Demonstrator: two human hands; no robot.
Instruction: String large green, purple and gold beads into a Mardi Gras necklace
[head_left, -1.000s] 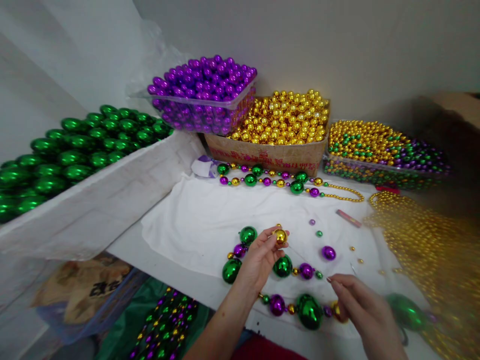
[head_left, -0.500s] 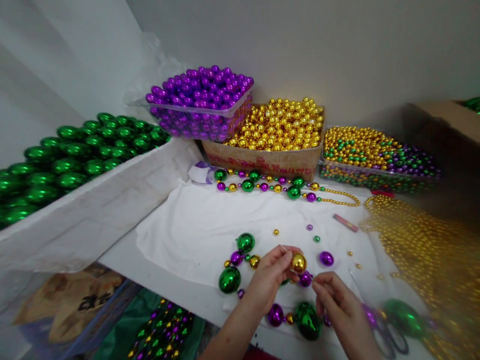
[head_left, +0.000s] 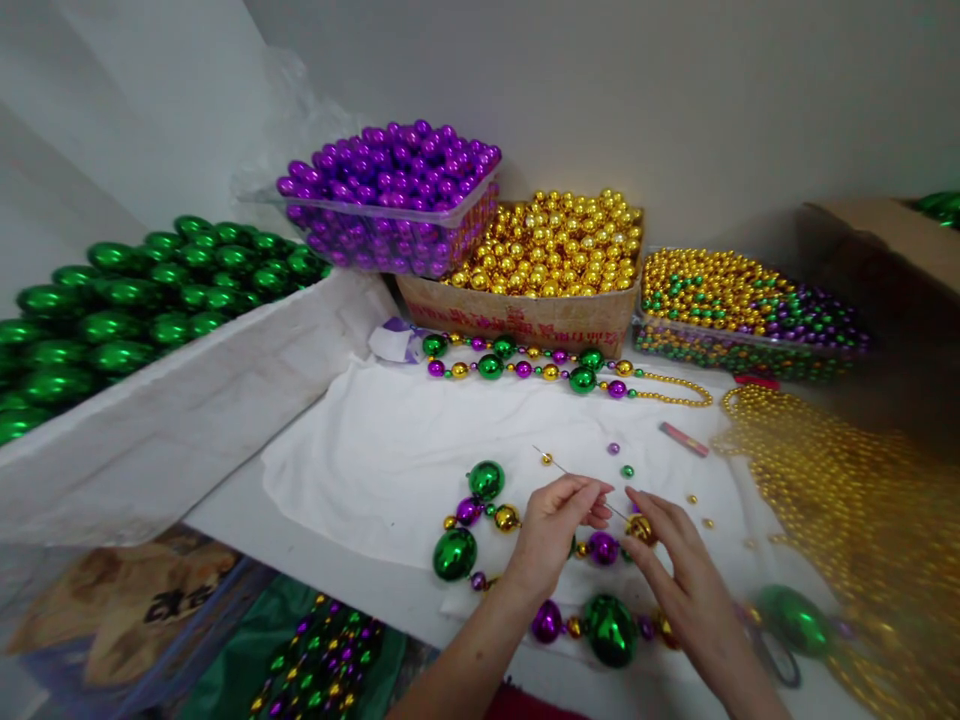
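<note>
My left hand point(head_left: 559, 520) pinches a long thin needle point(head_left: 553, 461), whose one end sticks out to the upper left and whose other side runs toward my right hand point(head_left: 675, 570). Between the right thumb and fingers sits a large gold bead point(head_left: 640, 529), partly covered by the fingers. Below the hands, a strand of large beads lies on the white cloth, with a purple bead point(head_left: 603, 548), a big green bead point(head_left: 610, 631) and another green bead point(head_left: 454, 554) showing. Loose small beads, one green point(head_left: 628, 471) and one purple point(head_left: 613, 449), lie just beyond the fingers.
Along the back stand a tub of purple beads point(head_left: 390, 212), a cardboard box point(head_left: 517, 312) of gold beads and a tub of mixed small beads point(head_left: 750, 335). A white foam box point(head_left: 187, 420) borders the left. Gold bead chains point(head_left: 847, 500) and scissors point(head_left: 784, 662) lie right.
The gold bead has passed from the left hand's fingertips to the right hand's. The needle now shows clearly in the left hand. The view has shifted slightly.
</note>
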